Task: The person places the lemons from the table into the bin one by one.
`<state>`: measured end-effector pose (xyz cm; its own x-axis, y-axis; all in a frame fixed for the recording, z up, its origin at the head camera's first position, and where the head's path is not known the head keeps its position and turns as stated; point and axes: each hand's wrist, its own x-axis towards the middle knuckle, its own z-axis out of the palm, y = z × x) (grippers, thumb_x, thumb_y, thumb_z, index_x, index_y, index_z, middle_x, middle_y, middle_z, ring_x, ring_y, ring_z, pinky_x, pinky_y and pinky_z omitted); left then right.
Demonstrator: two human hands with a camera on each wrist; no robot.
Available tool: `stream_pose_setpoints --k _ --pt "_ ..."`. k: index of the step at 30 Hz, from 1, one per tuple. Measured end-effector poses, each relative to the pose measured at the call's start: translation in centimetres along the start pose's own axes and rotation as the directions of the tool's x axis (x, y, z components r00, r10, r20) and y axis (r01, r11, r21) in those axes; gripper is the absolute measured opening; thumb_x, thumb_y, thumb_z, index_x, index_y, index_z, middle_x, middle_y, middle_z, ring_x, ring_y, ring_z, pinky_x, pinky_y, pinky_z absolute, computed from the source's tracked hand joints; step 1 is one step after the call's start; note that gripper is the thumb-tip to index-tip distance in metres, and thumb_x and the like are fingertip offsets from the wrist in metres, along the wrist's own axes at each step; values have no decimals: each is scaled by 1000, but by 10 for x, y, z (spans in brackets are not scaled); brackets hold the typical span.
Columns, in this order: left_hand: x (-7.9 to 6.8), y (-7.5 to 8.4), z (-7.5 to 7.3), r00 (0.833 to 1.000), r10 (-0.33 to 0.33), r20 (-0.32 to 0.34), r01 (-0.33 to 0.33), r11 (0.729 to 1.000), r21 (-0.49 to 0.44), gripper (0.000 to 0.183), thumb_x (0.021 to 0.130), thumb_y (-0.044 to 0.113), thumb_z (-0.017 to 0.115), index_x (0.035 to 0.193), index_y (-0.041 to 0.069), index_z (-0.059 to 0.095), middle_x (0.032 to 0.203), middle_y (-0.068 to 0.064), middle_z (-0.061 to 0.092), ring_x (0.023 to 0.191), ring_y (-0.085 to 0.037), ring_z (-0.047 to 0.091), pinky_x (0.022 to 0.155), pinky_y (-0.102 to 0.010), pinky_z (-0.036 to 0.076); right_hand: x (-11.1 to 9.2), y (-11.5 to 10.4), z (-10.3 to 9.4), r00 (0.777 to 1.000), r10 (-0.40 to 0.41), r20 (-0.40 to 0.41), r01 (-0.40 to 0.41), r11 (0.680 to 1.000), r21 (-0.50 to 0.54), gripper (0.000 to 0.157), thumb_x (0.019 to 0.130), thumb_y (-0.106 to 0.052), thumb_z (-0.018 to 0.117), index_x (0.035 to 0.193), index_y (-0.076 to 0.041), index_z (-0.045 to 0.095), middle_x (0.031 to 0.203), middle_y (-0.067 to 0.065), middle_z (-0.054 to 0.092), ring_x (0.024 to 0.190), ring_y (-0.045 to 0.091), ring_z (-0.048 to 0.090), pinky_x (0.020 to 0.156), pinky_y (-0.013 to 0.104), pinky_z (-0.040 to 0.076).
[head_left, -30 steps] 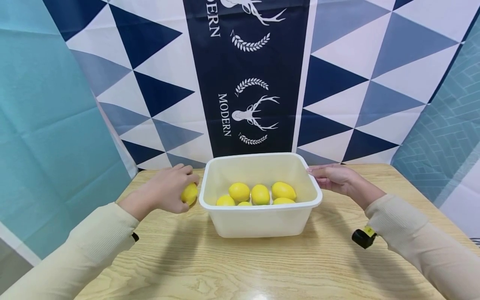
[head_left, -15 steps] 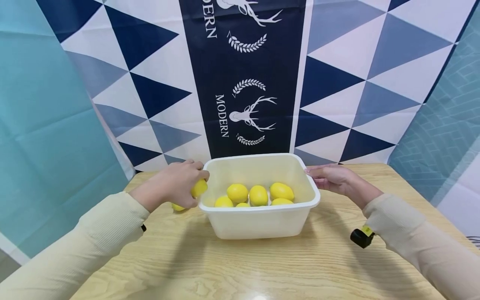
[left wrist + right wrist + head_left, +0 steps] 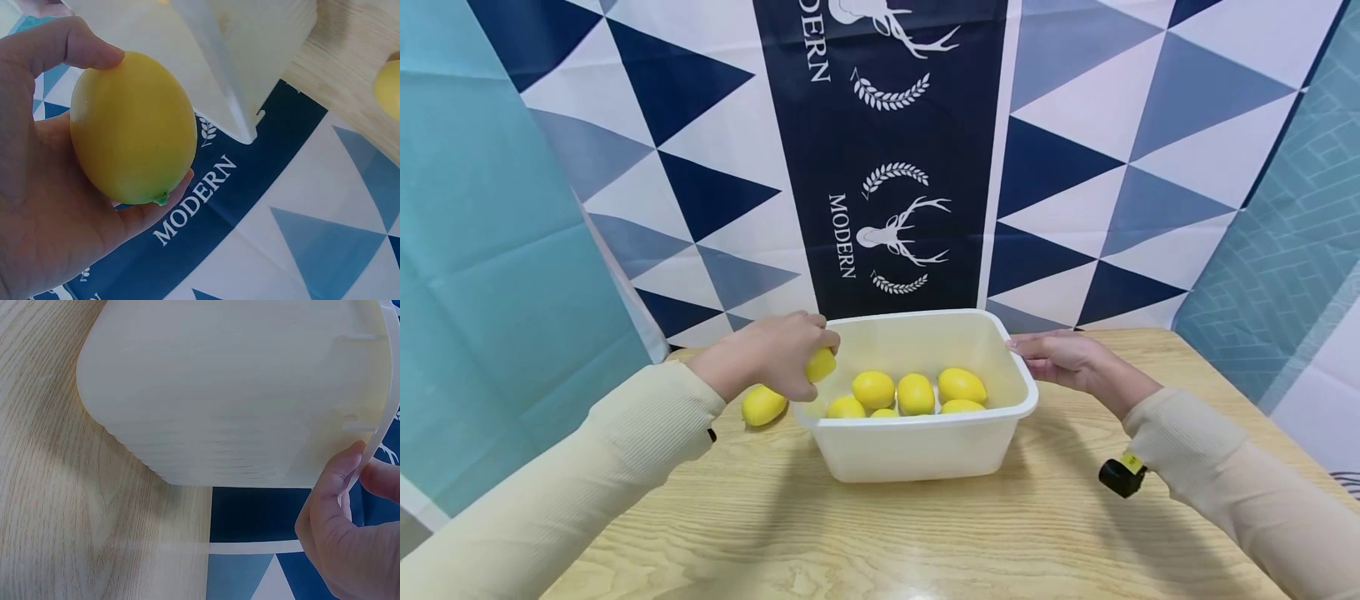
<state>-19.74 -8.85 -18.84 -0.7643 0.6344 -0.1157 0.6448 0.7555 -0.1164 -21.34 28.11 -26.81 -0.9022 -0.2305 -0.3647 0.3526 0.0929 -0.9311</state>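
A lemon [image 3: 134, 128] with a green tip is gripped between the thumb and fingers of my left hand [image 3: 782, 354], over the left rim of the white plastic tub [image 3: 910, 450]. Several lemons lie inside the tub, among them one lemon [image 3: 915, 394] near its middle. On the table just left of the tub lies another lemon [image 3: 763, 407], partly behind the left hand. My right hand [image 3: 1067, 362] pinches the tub's right rim, thumb and fingers on either side of it in the right wrist view. The tub's floor is mostly hidden by its front wall.
The wooden table [image 3: 880, 542] carries the tub near its back edge. A patterned cloth [image 3: 895, 167] hangs directly behind it, and a teal cloth [image 3: 512, 275] hangs on the left. A black wrist camera [image 3: 1122, 477] sticks out beneath the right sleeve.
My left hand has lifted the lemon from the table and carried it right, over the tub's left rim. Another lemon has come into view behind it. The right hand stays on the rim.
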Motion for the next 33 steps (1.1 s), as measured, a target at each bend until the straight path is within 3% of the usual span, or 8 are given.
stream_pose_setpoints --k 16,24,33 --pt "36 11 -14 994 1 110 -2 1000 7 48 72 27 74 117 18 62 107 -5 59 90 -21 55 70 -28 52 2 2 -1 1000 0 4 0 1000 -7 65 95 -13 57 147 8 23 86 -10 68 79 1 64 79 15 56" --pt "52 17 -19 996 25 90 -24 1000 -13 46 72 27 74 116 17 62 104 -4 60 87 -20 56 67 -25 49 2 3 -1 1000 -8 5 8 1000 5 68 96 -13 57 148 8 19 87 -10 68 80 1 64 79 15 56" --pt "66 19 -24 992 42 123 -33 997 -71 48 74 23 73 119 16 58 104 -3 63 90 -19 56 75 -26 52 2 3 -1 1000 -8 -10 8 1000 0 70 95 -15 60 148 8 21 88 -10 68 82 2 65 81 17 57"
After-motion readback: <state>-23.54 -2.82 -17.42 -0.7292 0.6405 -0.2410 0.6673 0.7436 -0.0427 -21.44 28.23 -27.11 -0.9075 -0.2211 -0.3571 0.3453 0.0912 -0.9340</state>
